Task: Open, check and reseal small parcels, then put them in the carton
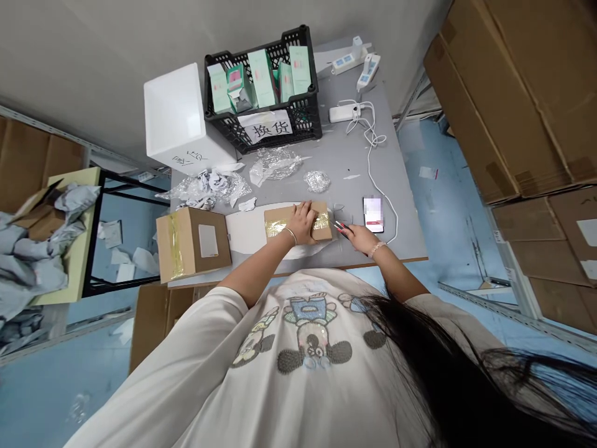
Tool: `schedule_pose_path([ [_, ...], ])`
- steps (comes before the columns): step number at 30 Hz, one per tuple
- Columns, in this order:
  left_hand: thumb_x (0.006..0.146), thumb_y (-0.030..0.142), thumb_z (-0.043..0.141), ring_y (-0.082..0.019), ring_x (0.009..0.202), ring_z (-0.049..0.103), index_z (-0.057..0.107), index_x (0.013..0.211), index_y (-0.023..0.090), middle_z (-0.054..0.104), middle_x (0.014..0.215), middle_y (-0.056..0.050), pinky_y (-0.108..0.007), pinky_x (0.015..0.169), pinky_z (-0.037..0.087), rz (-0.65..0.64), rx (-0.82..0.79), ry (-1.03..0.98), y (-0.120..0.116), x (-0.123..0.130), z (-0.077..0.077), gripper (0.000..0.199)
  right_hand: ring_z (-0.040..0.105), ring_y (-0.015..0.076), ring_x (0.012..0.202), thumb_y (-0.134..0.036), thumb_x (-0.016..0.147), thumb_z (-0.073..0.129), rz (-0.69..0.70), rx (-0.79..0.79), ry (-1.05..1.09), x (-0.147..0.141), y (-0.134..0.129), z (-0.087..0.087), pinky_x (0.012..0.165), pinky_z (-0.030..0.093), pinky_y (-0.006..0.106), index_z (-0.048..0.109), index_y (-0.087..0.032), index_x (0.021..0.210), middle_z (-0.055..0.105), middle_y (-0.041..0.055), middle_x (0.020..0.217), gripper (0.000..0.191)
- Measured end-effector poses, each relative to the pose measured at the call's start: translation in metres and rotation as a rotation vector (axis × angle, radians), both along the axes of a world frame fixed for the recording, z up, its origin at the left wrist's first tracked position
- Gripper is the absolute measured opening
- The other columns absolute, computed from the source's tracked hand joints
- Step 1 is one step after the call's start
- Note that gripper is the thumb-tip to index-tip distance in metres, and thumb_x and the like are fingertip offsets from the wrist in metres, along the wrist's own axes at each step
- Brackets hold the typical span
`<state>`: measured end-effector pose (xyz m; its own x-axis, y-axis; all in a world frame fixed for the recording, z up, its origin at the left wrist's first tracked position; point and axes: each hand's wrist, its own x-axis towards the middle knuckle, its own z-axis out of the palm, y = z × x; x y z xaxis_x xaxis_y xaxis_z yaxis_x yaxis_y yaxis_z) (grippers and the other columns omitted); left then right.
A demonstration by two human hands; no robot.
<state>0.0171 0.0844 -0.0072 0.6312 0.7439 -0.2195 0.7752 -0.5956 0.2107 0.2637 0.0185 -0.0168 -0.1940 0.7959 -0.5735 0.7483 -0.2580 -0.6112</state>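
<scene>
- 2 hands, both the person's own, working at a grey table (329,149)
- L hand (302,224): pressing down on small carton (280,223), palm flat, fingers together, not pinching
- R hand (361,239): fingers bunched, painted nails (340,228) reaching toward carton's R end; can't tell if pinching anything
- Small carton: sitting on white sheet (245,230) at table's near edge, btwn hands, w/ clear tape across top
- 1 bigger taped carton (192,246) sitting just L of sheet, w/ white label
- 1 phone (373,214) lying just beyond R hand
- 1 black crate (298,127) holding approx 5 pale green boxes (262,78), paper sign on its side
- 1 white foam box (175,112) standing beside crate
- 2 power strips (368,71), 1 charger (342,113) lying at far end
- Approx 3 wads of plastic film (317,181) lying on table
</scene>
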Motion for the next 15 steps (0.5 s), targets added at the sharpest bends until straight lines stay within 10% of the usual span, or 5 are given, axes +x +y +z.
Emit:
schedule_pose_path([
  [15, 0.047, 0.053, 0.085, -0.047, 0.138, 0.024, 0.049, 0.124, 0.013, 0.027, 0.149, -0.028, -0.065, 0.112, 0.013, -0.012, -0.022, -0.049, -0.004, 0.0, 0.004, 0.094, 0.056, 0.013, 0.044, -0.052, 0.099, 0.031, -0.014, -0.061, 0.056, -0.006, -0.003, -0.005, 0.047, 0.038, 0.023, 0.062, -0.017, 0.106, 0.065, 0.0033, 0.069, 0.047],
])
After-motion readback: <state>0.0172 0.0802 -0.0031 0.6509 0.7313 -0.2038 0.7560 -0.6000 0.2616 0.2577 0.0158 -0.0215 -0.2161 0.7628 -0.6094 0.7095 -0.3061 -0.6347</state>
